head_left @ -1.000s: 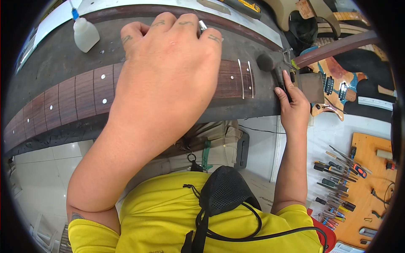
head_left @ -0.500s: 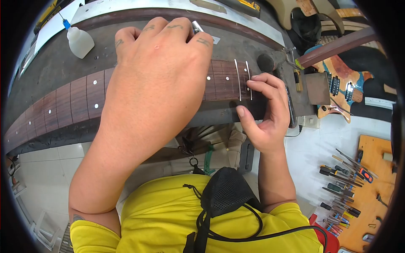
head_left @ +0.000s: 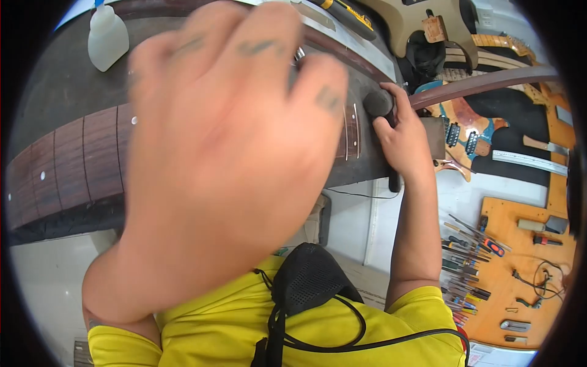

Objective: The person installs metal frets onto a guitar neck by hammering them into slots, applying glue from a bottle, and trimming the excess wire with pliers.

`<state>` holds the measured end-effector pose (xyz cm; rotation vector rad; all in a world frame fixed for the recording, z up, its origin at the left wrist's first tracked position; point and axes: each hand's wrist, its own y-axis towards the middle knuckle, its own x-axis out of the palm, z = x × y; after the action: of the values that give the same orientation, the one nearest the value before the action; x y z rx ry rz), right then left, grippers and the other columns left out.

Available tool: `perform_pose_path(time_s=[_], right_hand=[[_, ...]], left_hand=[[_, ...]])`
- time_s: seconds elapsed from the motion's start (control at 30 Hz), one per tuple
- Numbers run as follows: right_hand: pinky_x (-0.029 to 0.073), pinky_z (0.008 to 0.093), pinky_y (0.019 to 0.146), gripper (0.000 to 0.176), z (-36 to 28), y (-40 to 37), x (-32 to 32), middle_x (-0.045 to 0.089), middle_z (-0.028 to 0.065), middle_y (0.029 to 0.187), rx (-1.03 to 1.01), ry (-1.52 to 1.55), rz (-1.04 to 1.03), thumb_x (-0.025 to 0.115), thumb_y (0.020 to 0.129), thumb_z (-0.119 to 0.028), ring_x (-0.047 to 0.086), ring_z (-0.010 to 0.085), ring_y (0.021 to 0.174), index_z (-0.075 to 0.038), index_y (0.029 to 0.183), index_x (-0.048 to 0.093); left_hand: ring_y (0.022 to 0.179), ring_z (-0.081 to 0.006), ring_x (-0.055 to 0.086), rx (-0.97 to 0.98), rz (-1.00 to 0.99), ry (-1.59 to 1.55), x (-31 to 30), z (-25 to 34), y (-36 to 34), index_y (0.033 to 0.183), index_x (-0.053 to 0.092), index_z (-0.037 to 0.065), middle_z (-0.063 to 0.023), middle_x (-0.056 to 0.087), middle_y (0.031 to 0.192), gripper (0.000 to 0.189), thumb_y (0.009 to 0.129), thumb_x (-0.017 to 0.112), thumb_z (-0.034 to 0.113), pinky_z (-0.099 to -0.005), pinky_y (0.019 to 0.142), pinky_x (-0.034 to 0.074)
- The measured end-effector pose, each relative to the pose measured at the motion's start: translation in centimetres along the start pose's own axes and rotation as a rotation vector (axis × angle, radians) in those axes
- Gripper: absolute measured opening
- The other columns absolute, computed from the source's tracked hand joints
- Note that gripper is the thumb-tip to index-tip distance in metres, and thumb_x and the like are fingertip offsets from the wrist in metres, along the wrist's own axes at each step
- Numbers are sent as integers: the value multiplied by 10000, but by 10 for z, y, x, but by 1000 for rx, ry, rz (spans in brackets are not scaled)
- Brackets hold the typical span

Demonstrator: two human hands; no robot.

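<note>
A dark wooden guitar fretboard (head_left: 70,150) with white dot inlays lies across the bench. Two silver fret wires (head_left: 347,134) sit across its right end. My left hand (head_left: 226,134), large and blurred, hovers over the middle of the board and hides much of it. Its fingers are curled; a bit of shiny metal shows between the knuckles, but what it belongs to is hidden. To the right of the board, my right hand (head_left: 403,137) is wrapped round a hammer (head_left: 378,105) near its dark round head. The handle's end pokes out below the hand.
A white squeeze bottle (head_left: 108,40) stands at the back left. Guitar bodies, one with a blue and wood top (head_left: 471,131), lie at the right. An orange board (head_left: 513,293) with several hand tools is at the lower right. A black mask (head_left: 315,278) hangs over my yellow shirt.
My right hand has left the fret wires at the board's end and taken hold of the hammer. My left hand has risen closer to the camera. The view has shifted right.
</note>
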<state>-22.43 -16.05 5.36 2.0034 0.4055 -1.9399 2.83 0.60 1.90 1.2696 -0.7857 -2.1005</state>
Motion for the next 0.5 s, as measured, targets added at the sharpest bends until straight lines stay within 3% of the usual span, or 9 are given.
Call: perform_pose_path(time_s=[0.13,0.17,0.2,0.27,0.3,0.33,0.4,0.5], right_hand=[[553,482,860,504,9,-15,1,696,267,1015,76,211,117,561,1005,-115,709,419,894,-62,1493,449],[559,438,800,506,11,-18,2,687,199,990,66,181,110,518,1017,-81,692,342,839,-59,1513,422],[559,438,800,506,10,-23,-1,687,199,990,71,165,96,518,1017,-81,692,342,839,-59,1513,422],[558,404,752,535,2,-32,-12,670,146,979,393,821,104,495,991,-43,639,270,775,-82,1521,433],[553,358,737,517,-6,-38,-20,636,113,961,400,1085,86,509,975,-70,591,213,758,-93,1490,462],[543,349,654,479,-21,-47,-31,619,145,947,389,1223,69,555,964,-148,590,201,742,-82,1432,469],[496,310,539,528,-31,-62,-42,609,123,909,289,1333,4,699,948,-272,566,170,651,-89,1384,464],[423,254,459,746,-56,-87,-37,661,123,884,188,925,81,889,872,-427,536,127,539,-54,1366,472]], left_hand=[[1091,-332,653,-38,-131,74,-35,-12,-24,1088,725,47,-99,687,1174,344,747,747,2,-452,938,474],[1085,-338,662,-80,-207,125,-37,-13,-27,1066,737,41,-111,697,1171,332,736,751,8,-440,930,487],[1085,-338,662,-93,-214,109,-33,-15,-30,1066,737,41,-111,697,1171,332,736,751,8,-440,930,487],[1038,-326,684,51,-73,51,-18,-22,-36,1007,749,34,-118,716,1118,306,701,754,43,-425,906,512],[958,-299,700,64,-62,124,-15,-18,-38,983,757,35,-99,728,1053,317,672,751,93,-405,849,545],[958,-299,700,50,-63,115,-10,-21,-40,983,757,35,-99,728,1053,317,672,751,93,-405,849,545],[932,-280,707,103,63,134,0,-28,-41,956,760,43,-91,731,1033,315,649,758,116,-384,804,560],[914,-269,712,58,85,152,4,-24,-43,926,759,55,-82,735,1005,294,638,770,116,-365,776,573]])
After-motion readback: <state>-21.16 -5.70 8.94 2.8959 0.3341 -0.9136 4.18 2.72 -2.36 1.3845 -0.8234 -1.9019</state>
